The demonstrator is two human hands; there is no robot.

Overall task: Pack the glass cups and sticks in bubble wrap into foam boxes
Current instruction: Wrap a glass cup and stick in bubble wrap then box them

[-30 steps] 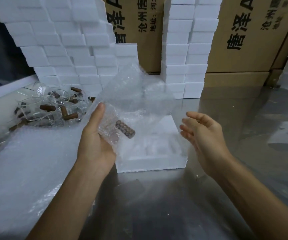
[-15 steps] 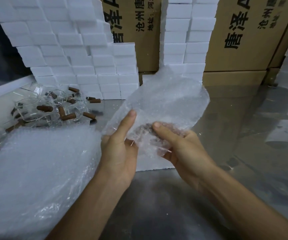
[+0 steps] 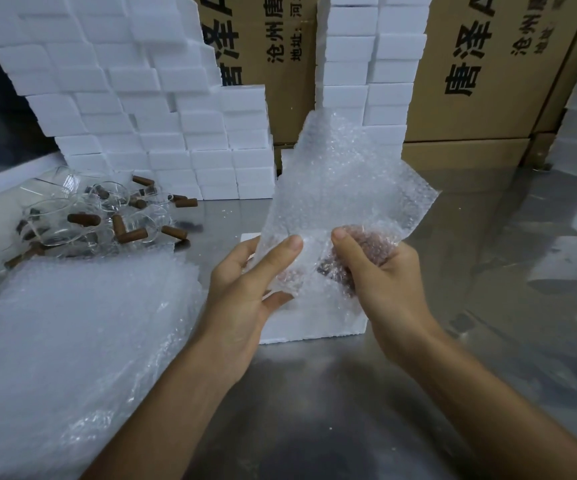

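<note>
Bubble wrap sheet (image 3: 339, 188) is held up over the bench (image 3: 315, 393), mid-wrap, with a brown stick (image 3: 335, 271) showing dimly through it low down; whether a glass cup is also inside, cannot tell. Left hand (image 3: 245, 289) pinches the sheet's lower left edge, thumb on front. Right hand (image 3: 380, 275) is curled round the wrapped bundle, thumb pressing on top. Upper part of the sheet stands loose, not yet folded over.

Open foam box (image 3: 311, 323) sits on the bench right under the hands, mostly hidden by them and the wrap; its contents not visible. Judging from this, the wrap step is partway done; the bundle is not yet in the box.

Much left: pile of glass cups (image 3: 55, 216) and loose brown sticks (image 3: 131, 233) lies at left rear of the bench, unwrapped. Stack of spare bubble wrap (image 3: 72, 341) lies front left, just beside the left forearm.

Behind: walls of stacked white foam boxes (image 3: 124, 98), another column (image 3: 370, 64) at centre, cardboard cartons (image 3: 488, 81) with printed characters. Nothing blocks the path down to the box; the loose top flap probably needs tucking first or it will catch on the rim.
</note>
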